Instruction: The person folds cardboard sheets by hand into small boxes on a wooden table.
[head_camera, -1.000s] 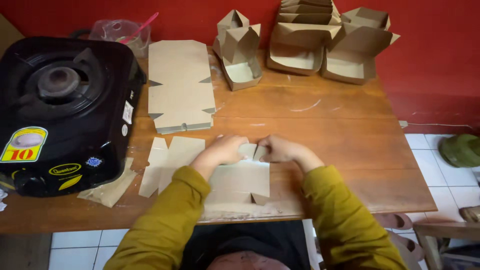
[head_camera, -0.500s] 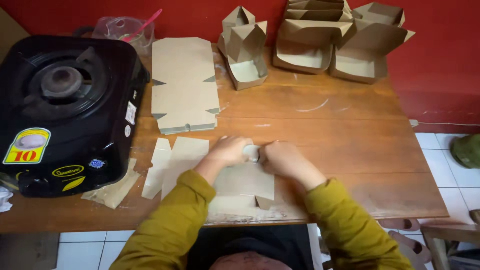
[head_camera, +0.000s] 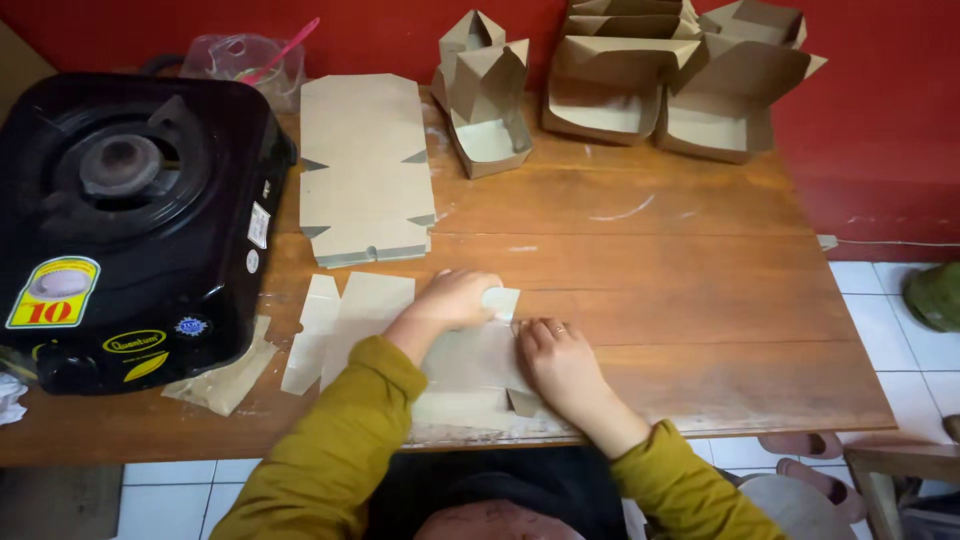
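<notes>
Cardboard is lying flat under both of your hands, at the near edge of the table (head_camera: 700, 300). This blank (head_camera: 465, 375) is partly hidden by your arms, so I cannot tell its full shape. Your left hand (head_camera: 455, 298) is curling over the far part of the blank and is pinching a small pale flap (head_camera: 500, 300) between thumb and fingers. Your right hand (head_camera: 560, 362) is lying flat on the blank with fingers together, pressing it down.

Some risks, in my judgement:

- You are bending the flap with one hand only. If the right hand is pressing too far from the fold, the cardboard can crease in a wrong place or tear at the notch.
- The blank is reaching the table edge close to your body. If the pressing hand is sliding, the blank can slip toward your lap.
- Loose pieces (head_camera: 345, 320) are lying just beside your left sleeve. The elbow can push them against the black stove (head_camera: 120, 210) or off the table.
- The stack of blanks (head_camera: 365, 170) is lying behind your left hand. A wide arm move can disturb it.
- The folded boxes (head_camera: 640, 90) are standing well apart at the far edge, so they are looking safe.
</notes>
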